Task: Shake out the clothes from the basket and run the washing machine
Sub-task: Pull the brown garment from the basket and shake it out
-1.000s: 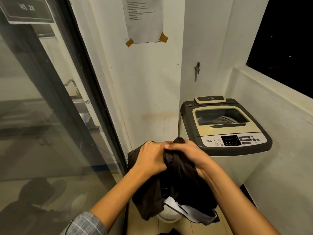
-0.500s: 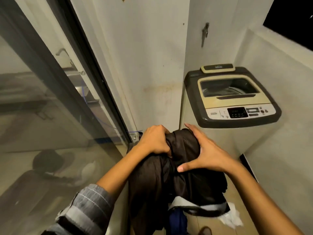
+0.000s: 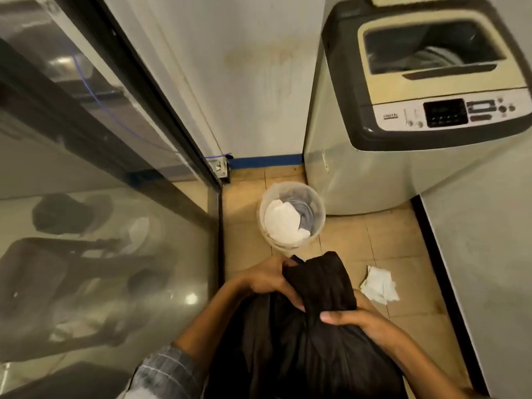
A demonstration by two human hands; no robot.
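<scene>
I hold a dark brown garment (image 3: 311,335) bunched low in front of me. My left hand (image 3: 267,279) grips its upper left part. My right hand (image 3: 354,318) clasps the fabric from the right, fingers curled over it. On the tiled floor ahead stands a round translucent basket (image 3: 318,203) with a white cloth (image 3: 283,223) and a grey-blue cloth (image 3: 305,210) inside. The top-loading washing machine (image 3: 359,174) stands at the right against the wall, lid open, drum (image 3: 437,57) visible, control panel (image 3: 446,112) at its front.
A glass sliding door (image 3: 95,197) with a dark frame runs along the left. A crumpled white piece of cloth or paper (image 3: 378,286) lies on the floor right of my hands. A grey wall (image 3: 489,254) closes the right side. The floor strip is narrow.
My view has tipped downward, bringing the basket and floor into sight. The garment and both hands have dropped lower. My right hand has shifted from a spread palm to a curled grip.
</scene>
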